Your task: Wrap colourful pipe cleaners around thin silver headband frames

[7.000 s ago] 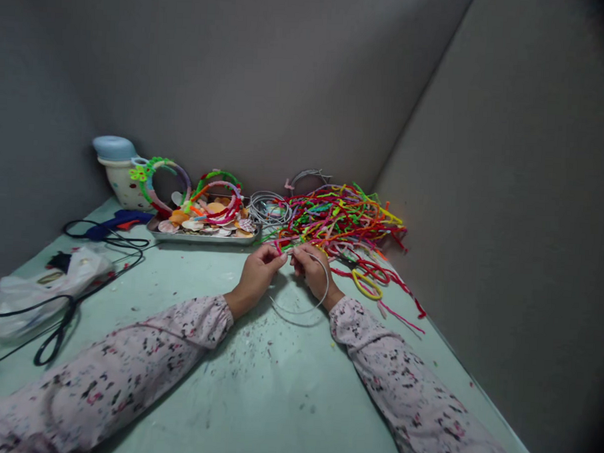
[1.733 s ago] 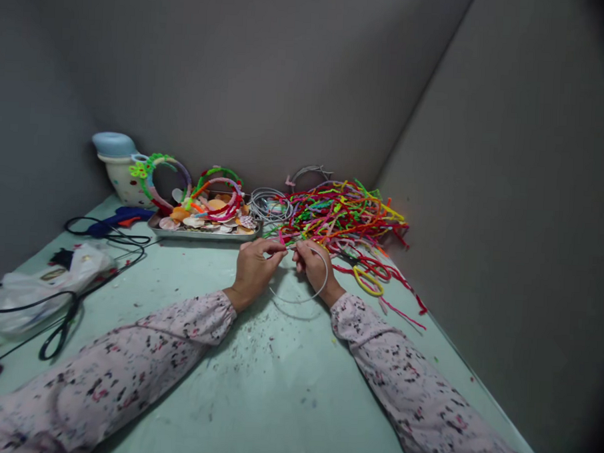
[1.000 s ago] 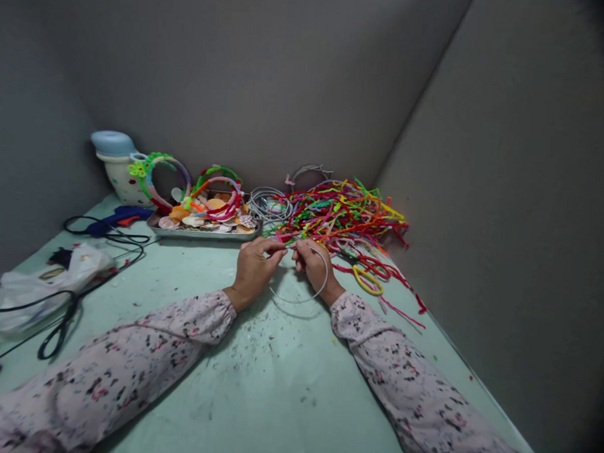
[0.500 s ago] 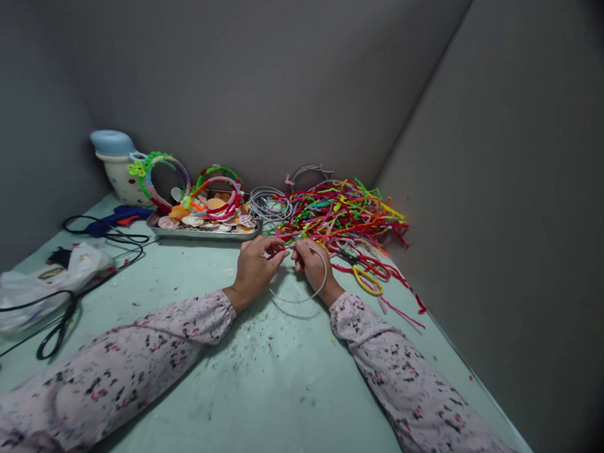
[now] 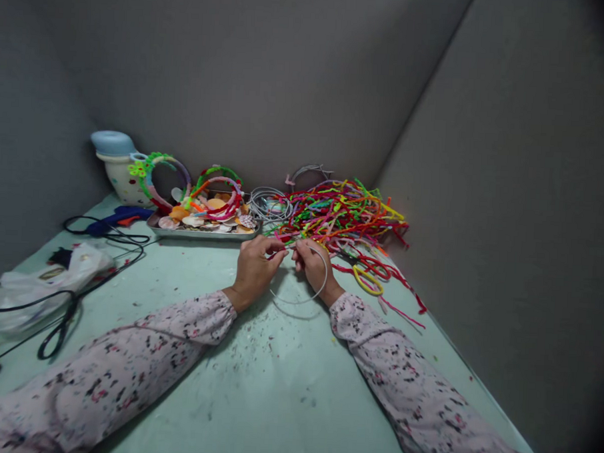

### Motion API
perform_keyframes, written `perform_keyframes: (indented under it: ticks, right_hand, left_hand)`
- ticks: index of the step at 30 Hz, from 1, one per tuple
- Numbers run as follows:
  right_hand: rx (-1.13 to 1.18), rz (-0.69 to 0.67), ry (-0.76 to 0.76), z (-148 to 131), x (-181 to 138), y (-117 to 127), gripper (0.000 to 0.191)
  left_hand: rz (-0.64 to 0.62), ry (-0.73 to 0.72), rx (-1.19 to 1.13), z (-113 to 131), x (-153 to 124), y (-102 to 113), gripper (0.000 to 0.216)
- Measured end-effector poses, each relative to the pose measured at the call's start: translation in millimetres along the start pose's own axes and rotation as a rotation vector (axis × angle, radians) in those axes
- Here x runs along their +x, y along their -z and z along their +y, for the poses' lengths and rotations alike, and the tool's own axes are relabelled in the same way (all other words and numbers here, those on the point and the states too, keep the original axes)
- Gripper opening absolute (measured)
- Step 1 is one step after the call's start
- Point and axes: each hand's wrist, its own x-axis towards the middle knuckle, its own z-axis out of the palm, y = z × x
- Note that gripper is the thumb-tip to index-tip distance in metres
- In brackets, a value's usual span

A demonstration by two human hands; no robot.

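Out over the middle of the table, both hands meet at a thin grey wire ring (image 5: 299, 302). My right hand (image 5: 313, 264) pinches its upper part between thumb and fingers, and the loop hangs in front of the palm. My left hand (image 5: 257, 263) is closed at the ring's upper left, thumb and fingertips together. A small bit of red, seemingly pipe cleaner, shows between the left fingers; how it sits on the wire is hidden. Just behind the fingers lies a heap of coloured pipe cleaners (image 5: 343, 211).
Yellow-handled scissors (image 5: 368, 281) lie right of my hand. A metal tray (image 5: 201, 235) of shells bears pipe-cleaner-wrapped rings (image 5: 223, 200). Beside it sits a wire coil (image 5: 269, 205). Leftward are a blue-lidded container (image 5: 119, 168), black cable (image 5: 73, 303) and plastic bag (image 5: 33, 291).
The fingers have shifted very slightly at the ring, and less red shows at the left fingertips. Both arms stay in place.
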Motion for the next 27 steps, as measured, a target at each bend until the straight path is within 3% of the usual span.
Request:
perform_keyframes:
  ticks: [14,27]
  right_hand:
    - [0.070,-0.013,0.009,1.6,-0.4,0.0,0.037]
    - [-0.001,0.018,0.062,-0.7,-2.3,-0.4,0.037]
  left_hand:
    - [-0.020,0.007,-0.009,-1.2,0.1,-1.8,0.009]
    - [-0.033,-0.007,-0.056,-0.4,-1.8,-2.5,0.009]
